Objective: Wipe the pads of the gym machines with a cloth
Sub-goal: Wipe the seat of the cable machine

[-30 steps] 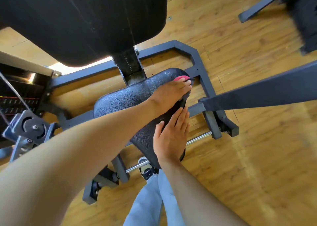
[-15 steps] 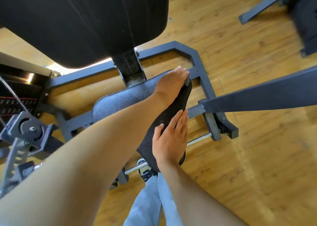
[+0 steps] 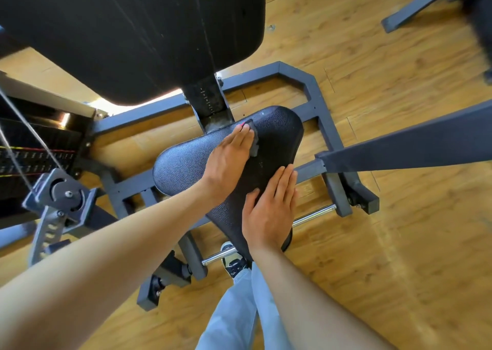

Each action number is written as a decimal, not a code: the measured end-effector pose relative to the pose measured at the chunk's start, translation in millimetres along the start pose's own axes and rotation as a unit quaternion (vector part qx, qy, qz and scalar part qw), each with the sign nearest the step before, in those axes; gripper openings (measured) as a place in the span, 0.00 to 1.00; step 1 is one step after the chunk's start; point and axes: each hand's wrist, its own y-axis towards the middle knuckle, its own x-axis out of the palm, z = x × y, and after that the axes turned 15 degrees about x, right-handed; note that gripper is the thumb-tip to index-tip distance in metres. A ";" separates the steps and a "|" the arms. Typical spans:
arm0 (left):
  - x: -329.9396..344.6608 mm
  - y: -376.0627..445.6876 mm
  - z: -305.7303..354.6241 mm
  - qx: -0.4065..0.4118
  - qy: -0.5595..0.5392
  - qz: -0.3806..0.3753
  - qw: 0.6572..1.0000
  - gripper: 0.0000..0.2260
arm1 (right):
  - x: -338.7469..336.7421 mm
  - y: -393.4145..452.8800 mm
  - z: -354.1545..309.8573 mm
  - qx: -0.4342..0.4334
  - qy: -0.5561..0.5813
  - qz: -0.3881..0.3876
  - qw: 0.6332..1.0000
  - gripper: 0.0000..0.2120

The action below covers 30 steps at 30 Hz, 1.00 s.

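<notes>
Left hand (image 3: 230, 155) laid flat, fingers straight, cloth (image 3: 254, 139) pressed onto seat pad (image 3: 277, 134), drawn back from the pad's far edge, right hand (image 3: 269, 211) spread flat at near edge.

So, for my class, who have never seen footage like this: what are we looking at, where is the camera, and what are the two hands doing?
The camera sits on the person's head, looking down along both arms. Below is a gym machine: a black padded seat on a grey steel frame, with a large black back pad above, over a wooden floor. The left hand presses a dark cloth flat on the seat to wipe it. The right hand lies flat on the seat's near edge, holding nothing.
</notes>
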 end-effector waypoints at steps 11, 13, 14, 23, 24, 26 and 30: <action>14.3 79.8 8.4 0.012 -0.071 0.035 0.997 0.16 | 5.4 2.7 0.6 -0.009 -0.004 0.020 1.000 0.32; 14.0 34.7 -6.4 0.018 -0.034 0.022 0.999 0.20 | 4.1 2.6 3.2 -0.009 -0.013 0.012 1.000 0.32; 14.9 11.6 -19.5 -0.022 -0.026 0.039 0.999 0.18 | 3.6 2.1 2.1 -0.009 -0.013 0.005 1.000 0.32; 10.9 40.7 1.6 -0.176 -0.073 0.121 0.974 0.11 | -2.6 0.5 -2.8 -0.005 -0.003 0.007 1.000 0.31; 14.8 57.8 12.7 -0.162 -0.075 0.121 0.976 0.12 | -3.3 1.4 -3.4 -0.007 0.001 0.010 1.000 0.31; 24.7 88.2 33.9 -0.117 -0.096 0.121 0.981 0.12 | -6.7 3.8 -2.3 -0.004 0.005 0.022 1.000 0.31; 35.2 71.9 27.2 0.034 -0.068 0.067 0.995 0.19 | -1.2 6.4 1.8 -0.012 -0.007 0.032 0.999 0.30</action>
